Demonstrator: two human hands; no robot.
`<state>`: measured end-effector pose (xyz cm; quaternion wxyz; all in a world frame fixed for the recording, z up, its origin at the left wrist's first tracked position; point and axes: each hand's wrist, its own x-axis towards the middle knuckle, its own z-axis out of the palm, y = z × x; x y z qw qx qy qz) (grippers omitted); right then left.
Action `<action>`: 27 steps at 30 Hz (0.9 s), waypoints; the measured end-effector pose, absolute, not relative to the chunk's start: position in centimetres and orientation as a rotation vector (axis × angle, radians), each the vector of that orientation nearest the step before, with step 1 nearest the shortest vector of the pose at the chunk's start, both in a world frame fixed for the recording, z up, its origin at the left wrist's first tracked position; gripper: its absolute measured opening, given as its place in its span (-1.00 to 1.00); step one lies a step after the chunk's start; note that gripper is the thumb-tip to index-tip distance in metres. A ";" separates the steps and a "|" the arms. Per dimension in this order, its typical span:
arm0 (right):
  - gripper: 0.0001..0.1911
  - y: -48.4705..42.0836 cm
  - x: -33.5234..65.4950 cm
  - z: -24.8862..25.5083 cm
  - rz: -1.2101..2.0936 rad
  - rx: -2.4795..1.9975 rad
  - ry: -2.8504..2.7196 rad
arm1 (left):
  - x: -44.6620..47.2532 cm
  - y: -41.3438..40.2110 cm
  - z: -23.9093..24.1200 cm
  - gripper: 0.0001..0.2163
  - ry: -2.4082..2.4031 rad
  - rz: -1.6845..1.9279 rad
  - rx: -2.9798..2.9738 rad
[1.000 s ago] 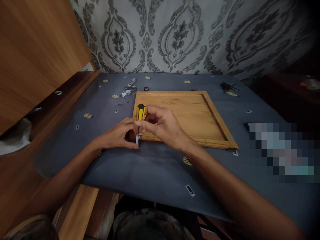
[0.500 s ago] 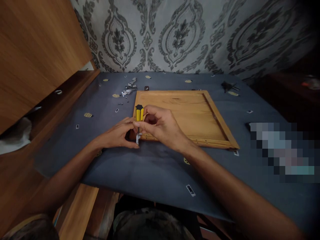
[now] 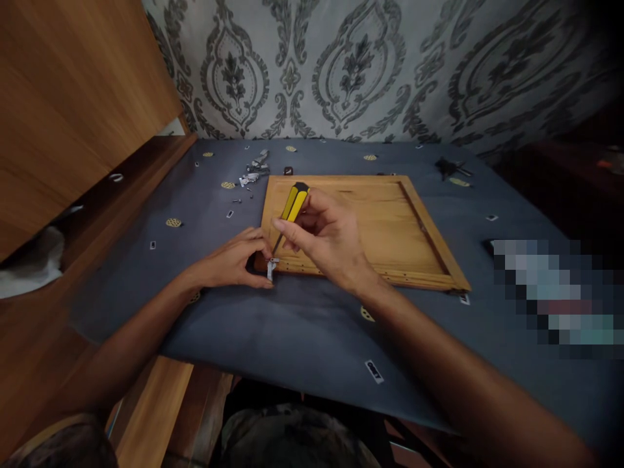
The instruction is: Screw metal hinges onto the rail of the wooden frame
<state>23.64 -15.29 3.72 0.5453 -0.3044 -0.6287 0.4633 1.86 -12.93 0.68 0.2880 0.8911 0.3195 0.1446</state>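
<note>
A wooden panel [image 3: 370,227] with a raised frame lies flat on a dark grey cloth [image 3: 302,325]. At its near left corner sits a small silver bracket [image 3: 272,266]. My left hand [image 3: 234,260] pinches that bracket against the corner. My right hand [image 3: 326,237] is closed on a yellow and black screwdriver [image 3: 292,208], which tilts up to the right with its tip lifted just above the bracket.
Loose silver hardware and screws [image 3: 251,174] lie on the cloth beyond the panel's far left corner. A dark object [image 3: 451,169] sits at the far right. A wooden cabinet wall [image 3: 73,97] rises on the left, patterned wallpaper behind. A blurred-out patch covers the right.
The screwdriver stood upright on the bracket; now my right hand has lifted and tilted it to the right, tip off the bracket. My left hand stays on the bracket.
</note>
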 end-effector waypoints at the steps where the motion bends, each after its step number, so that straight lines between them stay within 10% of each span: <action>1: -0.47 -15.2 23.6 3.6 1.113 -0.716 -1.506 | 1.9 -12.9 0.7 -0.63 0.847 0.395 2.380; 27: -0.49 -15.1 23.7 2.7 1.191 -0.701 -1.588 | 2.0 -13.0 0.7 -0.63 0.791 0.463 2.352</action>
